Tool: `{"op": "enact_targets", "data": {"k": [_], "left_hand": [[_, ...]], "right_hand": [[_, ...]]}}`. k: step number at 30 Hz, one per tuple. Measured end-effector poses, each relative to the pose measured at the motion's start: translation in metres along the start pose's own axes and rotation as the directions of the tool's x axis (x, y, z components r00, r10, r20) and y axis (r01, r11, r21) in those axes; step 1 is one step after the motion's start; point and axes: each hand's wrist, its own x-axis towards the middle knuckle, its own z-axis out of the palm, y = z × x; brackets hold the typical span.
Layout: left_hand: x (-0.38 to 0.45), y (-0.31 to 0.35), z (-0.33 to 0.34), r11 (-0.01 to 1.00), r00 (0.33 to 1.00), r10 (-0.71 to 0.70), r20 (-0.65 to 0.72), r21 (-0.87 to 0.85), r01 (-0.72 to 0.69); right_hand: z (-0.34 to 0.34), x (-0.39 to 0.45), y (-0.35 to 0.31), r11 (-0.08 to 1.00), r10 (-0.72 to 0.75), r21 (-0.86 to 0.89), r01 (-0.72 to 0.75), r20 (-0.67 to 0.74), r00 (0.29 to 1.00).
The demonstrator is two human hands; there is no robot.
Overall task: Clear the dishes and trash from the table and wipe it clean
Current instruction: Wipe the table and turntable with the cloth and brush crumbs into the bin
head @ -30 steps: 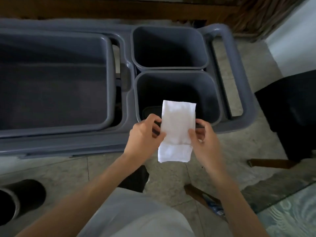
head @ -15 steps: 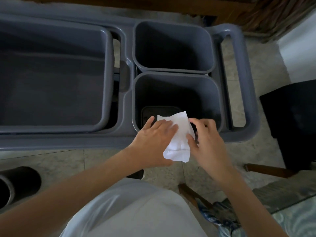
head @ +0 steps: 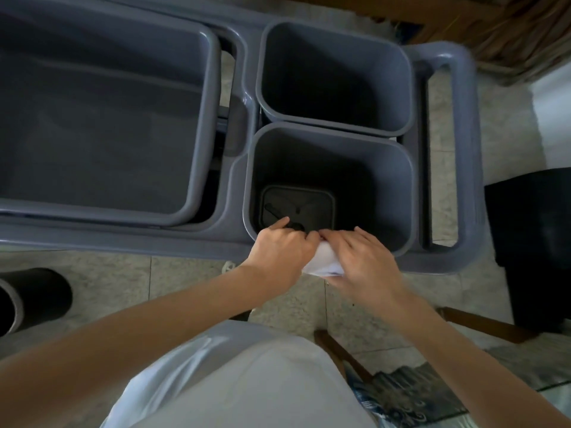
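Both bare hands press a white paper napkin (head: 323, 264) together at the near rim of a grey plastic bin.

The left hand (head: 282, 254) and the right hand (head: 361, 261) meet fingertip to fingertip, each closed around the crumpled napkin, of which only a small white wad shows between and under the palms. They sit just over the near edge of the nearer square grey bin (head: 404, 193), set in a grey plastic cart (head: 463, 156); a dark square lid-like piece (head: 298, 208) lies at that bin's bottom. A second square grey bin (head: 335, 75) stands just behind it, and a wide grey rectangular tub (head: 102, 118) fills the cart's left side. The cart stands on a pale tiled floor (head: 185, 276).
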Motion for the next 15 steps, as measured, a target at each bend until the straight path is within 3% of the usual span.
{"op": "enact_targets", "data": {"k": [3, 8, 15], "left_hand": [[0.002, 0.000, 0.003, 1.000, 1.000, -0.003, -0.003, 0.030, 0.003], [0.005, 0.006, -0.008, 0.994, 0.987, -0.046, 0.154, 0.103, 0.030], [-0.005, 0.012, -0.011, 0.985, 0.990, -0.121, 0.073, 0.134, 0.111]], "right_hand": [[0.003, 0.003, 0.003, 1.000, -0.019, 0.012, 0.019, -0.009, 1.000], [0.008, 0.001, 0.008, 0.999, -0.035, 0.019, 0.034, 0.018, 0.999], [0.005, 0.003, 0.010, 0.997, -0.068, 0.024, 0.067, 0.017, 0.998]]}}
